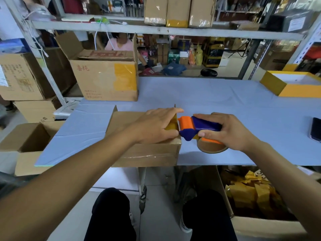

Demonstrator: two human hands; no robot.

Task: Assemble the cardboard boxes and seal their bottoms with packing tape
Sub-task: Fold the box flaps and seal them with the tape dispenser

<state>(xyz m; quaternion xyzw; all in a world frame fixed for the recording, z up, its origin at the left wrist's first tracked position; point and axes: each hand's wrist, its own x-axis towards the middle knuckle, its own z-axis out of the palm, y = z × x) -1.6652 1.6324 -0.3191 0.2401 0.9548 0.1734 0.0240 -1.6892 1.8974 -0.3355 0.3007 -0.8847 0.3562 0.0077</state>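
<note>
An open empty carton [26,136] is sitting off the table's left edge. On the pale blue table [225,94] near its front edge, a cardboard box [144,152] is lying with yellow tape [171,126] across its top. The left hand [156,126] is pressing down on that box top, fingers spread and nearly straight, beside the tape. Just to the right, the right hand [224,131] is gripping a blue and orange tape dispenser [196,128], fingers curled round its body, its roller touching the box's right edge. A dark phone [315,129] is lying far right.

head camera looks forward and down, close over the table [225,94].
</note>
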